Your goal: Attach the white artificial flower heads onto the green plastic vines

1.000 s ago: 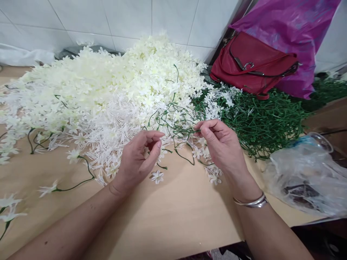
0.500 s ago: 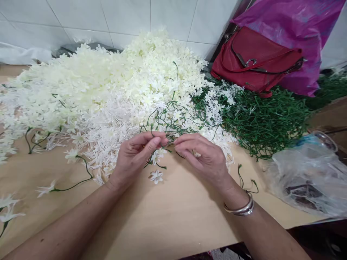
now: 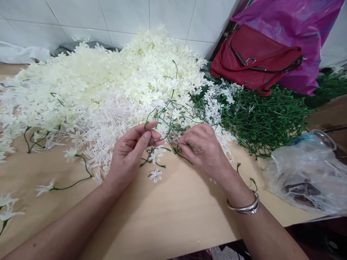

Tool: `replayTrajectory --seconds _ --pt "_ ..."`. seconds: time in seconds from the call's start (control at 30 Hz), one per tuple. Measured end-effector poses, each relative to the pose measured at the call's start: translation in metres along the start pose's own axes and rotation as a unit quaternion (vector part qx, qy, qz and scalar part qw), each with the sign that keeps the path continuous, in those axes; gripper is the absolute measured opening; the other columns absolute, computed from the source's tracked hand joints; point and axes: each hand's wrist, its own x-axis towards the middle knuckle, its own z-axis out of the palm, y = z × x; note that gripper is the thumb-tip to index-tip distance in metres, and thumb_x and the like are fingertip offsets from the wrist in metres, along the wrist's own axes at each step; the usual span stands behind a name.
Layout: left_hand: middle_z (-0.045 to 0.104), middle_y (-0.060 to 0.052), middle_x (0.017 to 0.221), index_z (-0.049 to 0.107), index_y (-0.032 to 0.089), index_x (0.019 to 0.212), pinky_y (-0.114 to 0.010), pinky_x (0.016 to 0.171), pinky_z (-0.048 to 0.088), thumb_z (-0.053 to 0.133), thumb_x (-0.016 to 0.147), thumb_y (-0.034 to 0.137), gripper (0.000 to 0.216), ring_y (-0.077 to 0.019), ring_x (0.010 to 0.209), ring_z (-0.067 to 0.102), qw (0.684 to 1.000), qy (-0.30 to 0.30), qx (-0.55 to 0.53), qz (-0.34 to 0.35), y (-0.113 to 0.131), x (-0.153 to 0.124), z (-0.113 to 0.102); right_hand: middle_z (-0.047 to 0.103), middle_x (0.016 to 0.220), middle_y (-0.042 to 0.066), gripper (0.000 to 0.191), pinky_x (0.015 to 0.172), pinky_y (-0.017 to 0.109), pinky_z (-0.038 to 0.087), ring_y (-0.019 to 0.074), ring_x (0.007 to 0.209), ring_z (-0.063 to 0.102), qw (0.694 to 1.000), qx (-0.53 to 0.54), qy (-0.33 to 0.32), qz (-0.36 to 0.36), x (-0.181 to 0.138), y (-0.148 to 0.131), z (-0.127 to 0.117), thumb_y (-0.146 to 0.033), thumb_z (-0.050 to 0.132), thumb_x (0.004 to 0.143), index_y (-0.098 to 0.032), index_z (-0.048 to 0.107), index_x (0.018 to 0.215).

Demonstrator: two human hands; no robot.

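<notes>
My left hand [image 3: 128, 153] pinches a thin green artificial flower stem [image 3: 163, 139] between thumb and fingers; the stem's tip points right. Across from it, my right hand [image 3: 204, 151] has its fingertips pressed together at the front of the pile, and whatever lies in them is too small to make out. Around and behind the fingers are loose green stems [image 3: 173, 104] and a heap of white stamens [image 3: 108, 117]. A single white flower [image 3: 155, 175] rests on the table below my left fingertips.
Cream artificial blossoms [image 3: 81, 79] are heaped against the tiled wall [image 3: 124, 16]. To the right are a pile of green stems [image 3: 265, 119], a red handbag [image 3: 257, 57], a purple bag [image 3: 311, 47] and a clear plastic bag [image 3: 292, 169]. Assembled flowers [image 3: 46, 187] lie at left.
My hands have drawn apart. The left has shifted slightly left with the green stem, while the right has turned its fingertips down toward the pile's front edge.
</notes>
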Motion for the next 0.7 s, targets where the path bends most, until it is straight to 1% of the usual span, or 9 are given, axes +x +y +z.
replayTrajectory --seconds 0.03,0.1,0.2,0.3,0.4,0.5,0.57,0.63,0.7 --pt "0.075 -0.002 0.097 0.078 0.023 0.114 -0.025 0.088 0.061 0.064 0.102 0.021 0.019 -0.012 0.091 0.072 1.0 0.003 0.006 0.005 0.001 -0.001 0.001 0.074 0.093 0.004 0.011 0.09 0.044 0.046 0.0239 0.093 0.062 1.0 0.016 -0.018 -0.001 0.0 -0.001 0.0 -0.015 0.064 0.099 -0.024 0.069 0.094" --pt "0.071 -0.001 0.091 0.078 0.022 0.104 -0.021 0.08 0.059 0.06 0.101 0.014 0.02 -0.0105 0.083 0.068 1.0 0.014 0.015 0.011 0.004 0.0 0.002 0.074 0.094 0.005 0.011 0.09 0.044 0.046 0.0233 0.093 0.062 0.999 0.046 -0.019 -0.002 0.0 -0.003 0.001 -0.015 0.062 0.1 -0.023 0.068 0.096" --pt "0.064 0.001 0.081 0.072 0.02 0.089 -0.017 0.063 0.05 0.054 0.093 0.004 0.025 -0.0079 0.067 0.058 0.999 0.047 0.011 0.021 0.008 0.003 0.0 0.073 0.089 0.004 0.01 0.086 0.04 0.047 0.0211 0.087 0.062 0.996 0.09 0.009 0.008 0.0 -0.005 -0.001 -0.016 0.062 0.101 -0.022 0.068 0.096" --pt "0.062 0.0 0.079 0.069 0.018 0.082 -0.018 0.055 0.041 0.051 0.087 0.002 0.025 -0.0073 0.06 0.049 0.997 0.072 0.004 0.021 0.009 0.006 -0.003 0.071 0.079 0.001 0.009 0.077 0.038 0.046 0.0188 0.074 0.059 0.996 0.079 0.034 0.038 -0.001 -0.006 0.001 -0.02 0.066 0.1 -0.023 0.069 0.092" --pt "0.062 -0.002 0.082 0.073 0.018 0.089 -0.02 0.056 0.041 0.049 0.093 0.009 0.026 -0.0092 0.062 0.049 0.998 0.065 0.006 0.019 0.006 0.006 -0.004 0.075 0.089 0.003 0.003 0.083 0.04 0.047 0.0212 0.081 0.062 0.999 0.043 0.016 0.0 -0.002 -0.007 0.01 -0.022 0.07 0.099 -0.024 0.072 0.101" --pt "0.062 -0.002 0.086 0.075 0.019 0.1 -0.022 0.061 0.043 0.047 0.102 0.018 0.028 -0.0105 0.067 0.051 0.999 0.035 0.003 0.016 0.004 0.004 -0.002 0.074 0.102 0.008 0.016 0.089 0.042 0.049 0.025 0.097 0.06 0.999 0.014 -0.017 -0.034 -0.001 -0.011 0.026 -0.02 0.063 0.103 -0.022 0.074 0.114" --pt "0.06 -0.001 0.085 0.075 0.021 0.105 -0.023 0.06 0.042 0.048 0.106 0.023 0.027 -0.0101 0.065 0.049 1.0 0.016 0.019 0.01 0.004 0.002 0.0 0.072 0.104 0.011 0.026 0.086 0.042 0.05 0.026 0.097 0.057 0.999 -0.033 -0.034 -0.025 0.0 -0.013 0.037 -0.013 0.055 0.104 -0.019 0.074 0.121" --pt "0.057 0.001 0.082 0.073 0.022 0.107 -0.023 0.057 0.039 0.051 0.106 0.024 0.022 -0.0094 0.061 0.045 0.999 -0.001 0.052 0.006 0.004 -0.001 0.002 0.07 0.102 0.012 0.026 0.082 0.042 0.049 0.0272 0.094 0.055 0.997 -0.073 -0.039 -0.005 0.0 -0.013 0.044 -0.013 0.054 0.104 -0.018 0.075 0.119" --pt "0.056 0.001 0.081 0.072 0.022 0.107 -0.024 0.055 0.036 0.054 0.105 0.024 0.018 -0.0091 0.059 0.042 0.996 -0.016 0.09 0.006 0.004 -0.003 0.003 0.07 0.098 0.012 0.019 0.081 0.042 0.049 0.0277 0.093 0.055 0.996 -0.085 -0.038 0.015 0.001 -0.011 0.046 -0.017 0.059 0.103 -0.018 0.077 0.109"
